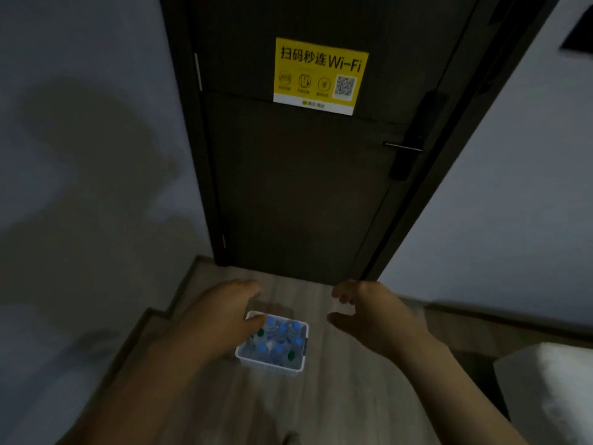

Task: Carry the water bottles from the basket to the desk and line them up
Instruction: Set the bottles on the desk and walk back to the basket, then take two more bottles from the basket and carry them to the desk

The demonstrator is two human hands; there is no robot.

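Bare pale wood-plank floor [337,396] lies open right of and nearer than the white slatted plastic basket [272,369]. Clear blue- and green-capped water bottles [277,348] pack it, caps close together. The left hand [221,316] covers its far-left corner; a dark wooden door [305,187] closes the far end, a grey wall [80,155] the left

White basket [271,364]; bottles [278,343] with blue and green caps; dark brown door [298,187]; yellow sign [321,75]; pale wood-grain floor [321,396].

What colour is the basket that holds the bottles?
White; the basket shows best in the head view.
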